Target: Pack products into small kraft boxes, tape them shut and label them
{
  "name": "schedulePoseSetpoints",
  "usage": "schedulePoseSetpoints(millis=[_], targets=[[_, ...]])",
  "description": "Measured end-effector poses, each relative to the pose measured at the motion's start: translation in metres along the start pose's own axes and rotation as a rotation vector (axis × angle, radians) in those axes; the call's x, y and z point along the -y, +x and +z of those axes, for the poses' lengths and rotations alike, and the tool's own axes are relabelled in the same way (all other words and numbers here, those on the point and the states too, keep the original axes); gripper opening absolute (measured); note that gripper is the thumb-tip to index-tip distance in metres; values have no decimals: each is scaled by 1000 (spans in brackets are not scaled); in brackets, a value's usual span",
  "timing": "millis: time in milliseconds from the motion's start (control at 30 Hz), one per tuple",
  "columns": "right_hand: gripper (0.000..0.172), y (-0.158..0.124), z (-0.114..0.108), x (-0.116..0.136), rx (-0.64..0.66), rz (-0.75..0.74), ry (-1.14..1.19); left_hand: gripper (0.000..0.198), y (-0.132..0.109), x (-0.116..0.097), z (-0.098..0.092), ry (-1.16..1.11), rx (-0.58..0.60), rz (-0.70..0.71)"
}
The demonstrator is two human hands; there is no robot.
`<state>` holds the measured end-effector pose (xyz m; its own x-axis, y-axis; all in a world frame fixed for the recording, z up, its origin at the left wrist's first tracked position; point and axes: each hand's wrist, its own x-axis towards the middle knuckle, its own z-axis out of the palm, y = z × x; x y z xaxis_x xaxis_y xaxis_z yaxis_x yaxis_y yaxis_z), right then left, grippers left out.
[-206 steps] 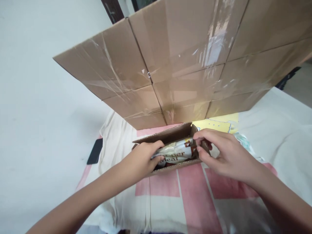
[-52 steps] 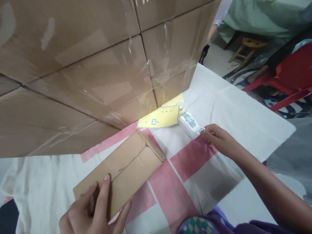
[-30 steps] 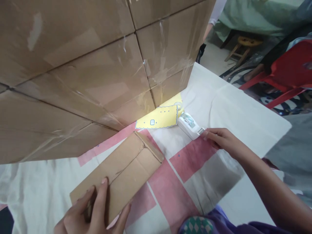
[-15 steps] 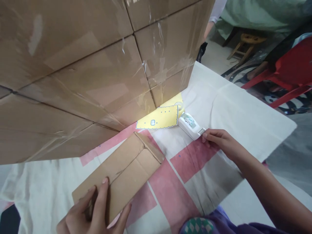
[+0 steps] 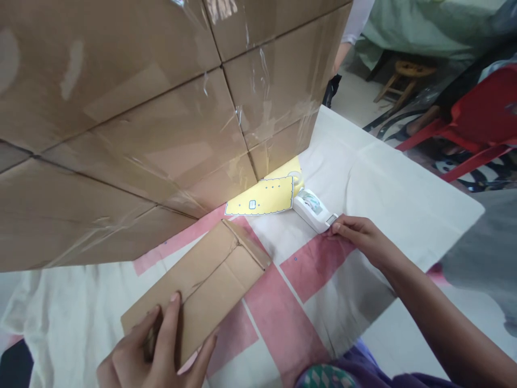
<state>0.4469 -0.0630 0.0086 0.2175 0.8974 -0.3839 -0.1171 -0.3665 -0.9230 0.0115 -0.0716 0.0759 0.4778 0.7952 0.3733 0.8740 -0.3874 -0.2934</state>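
A small brown cardboard box lies at a slant on the pink and white cloth. My left hand grips its near end, with fingers on the top and the thumb along the right side. To the right of the box, a white tape dispenser rests on the cloth. My right hand pinches at the dispenser's near right end, by its cutting edge; any tape between the fingertips is too small to make out. A yellow sheet lies beside the dispenser, with a tape roll behind it.
Large taped cartons form a wall across the left and back of the table. The cloth-covered table's corner juts out at right. Beyond it are a red chair, a wooden stool and part of another person's arm.
The view has shifted slightly. My right hand keeps its pinch at the dispenser's end, a touch further left in view. My left hand and the small box have barely moved.
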Motion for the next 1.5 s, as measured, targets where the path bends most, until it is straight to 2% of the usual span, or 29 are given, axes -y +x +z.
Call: schedulePoseSetpoints(millis=[167,300,467,633,733,867,1067,1200,1267,1400,1500], targets=[[44,0,1,-6,-12,-63,-31,86,2,1,0,-45,12,15],[43,-1,4,-5,-27,-61,-38,88,7,-3,-1,-34,-67,41],[48,-1,10,-3,-55,-52,-6,84,8,-6,-3,-14,-96,50],[43,-15,19,2,-22,-133,-76,80,9,-9,-3,-21,-129,54],[40,-31,39,17,59,-237,-177,75,10,-8,-5,-49,-112,45],[34,-50,82,47,182,-434,-225,65,17,-3,-13,-138,-90,3],[23,-72,137,89,367,-759,-213,45,47,-1,-45,-320,-207,60],[16,-86,157,108,546,-981,-354,43,57,-15,-68,-559,-254,53],[19,-89,163,113,623,-1091,-443,35,56,-22,-75,-713,-264,56],[24,-89,172,115,609,-1210,-553,8,52,-24,-79,-816,-269,58],[24,-87,175,113,601,-1249,-628,15,51,-20,-77,-842,-228,42]])
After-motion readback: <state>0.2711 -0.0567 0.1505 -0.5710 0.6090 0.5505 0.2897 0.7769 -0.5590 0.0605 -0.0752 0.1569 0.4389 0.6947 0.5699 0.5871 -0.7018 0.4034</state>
